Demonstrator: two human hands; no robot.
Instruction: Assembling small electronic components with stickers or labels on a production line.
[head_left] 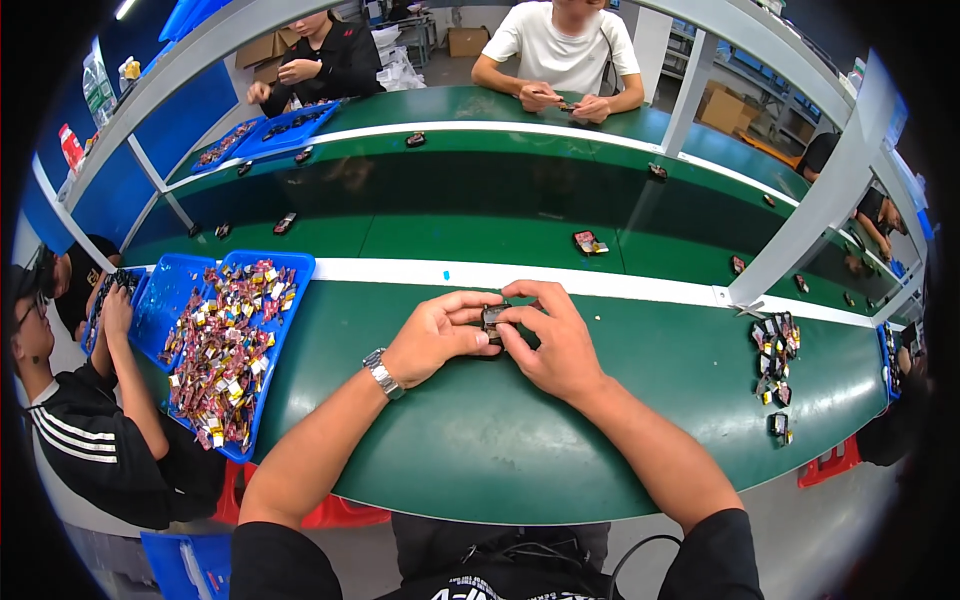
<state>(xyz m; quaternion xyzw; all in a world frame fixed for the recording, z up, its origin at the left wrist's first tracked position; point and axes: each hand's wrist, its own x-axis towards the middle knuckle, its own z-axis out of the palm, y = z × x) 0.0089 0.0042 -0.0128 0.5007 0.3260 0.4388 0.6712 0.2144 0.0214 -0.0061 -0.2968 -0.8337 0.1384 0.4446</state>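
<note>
In front of me, above the green tabletop, both my hands meet around a small black plastic case. My left hand [435, 337] grips the left side of the case [491, 318] between thumb and fingers. On the other side, my right hand [556, 350] pinches it with thumb and fingertips. The fingers cover much of the case, so its inside cannot be made out. Left of my left forearm stands a blue tray [303, 264] heaped with small reddish boards [225, 345] bearing silver and yellow parts. A cluster of black cases with parts [773, 350] lies right of my right hand.
Beyond a white rail [400, 271] runs a green conveyor belt [420, 235] carrying scattered cases, one open with its parts showing [590, 243]. Grey frame posts [815, 215] rise at the right. A co-worker [110, 420] sits close on my left; others work across the belt.
</note>
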